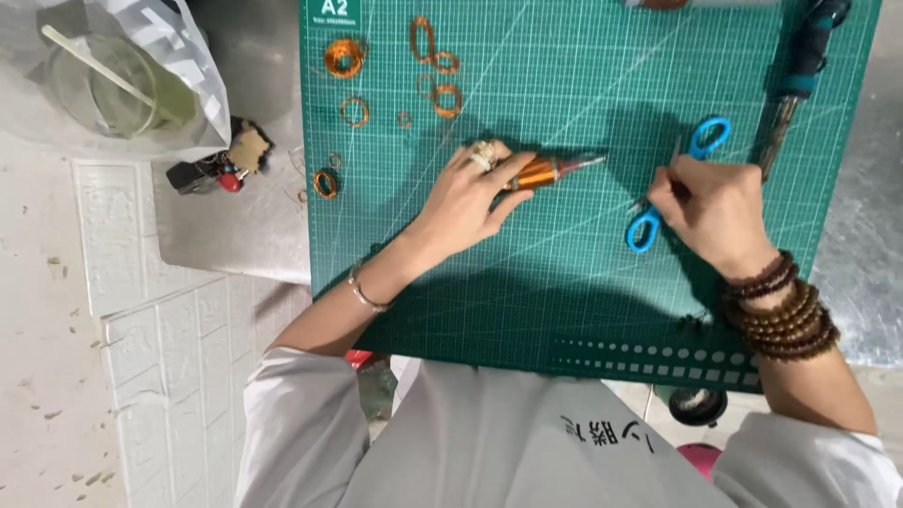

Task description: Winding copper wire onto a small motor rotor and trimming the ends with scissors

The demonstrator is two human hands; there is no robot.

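Item one: a copper coil (538, 171), a tapered bundle of orange wire with a grey pointed end, which lies on the green mat (564, 310) near its middle. Our left hand (463, 199) rests on it, fingers curled over the thick end and pinning it to the mat; the tip pokes out to the right. We judge it light, fairly stiff as a bundle, with fine windings that could snag or unravel, so the thick wrapped body is the place to grip, not the thin tip. Item two: blue-handled scissors (679, 184), flat on the mat just right of the coil. Our right hand (715, 209) is bunched over their middle, fingertips pinched together on something thin and dark; we cannot tell what it is, nor whether the fingers grip the scissors themselves. The scissors look rigid and easy to lift by the loops. Item three: loose copper rings (344, 57), several, scattered over the mat's upper left, small and easily bent. Item four: a soldering iron (798, 75) along the mat's upper right edge. Containers: a clear plastic bag (141, 75) at upper left, holding a clear round tub with a pale stick in it; other contents we cannot make out.
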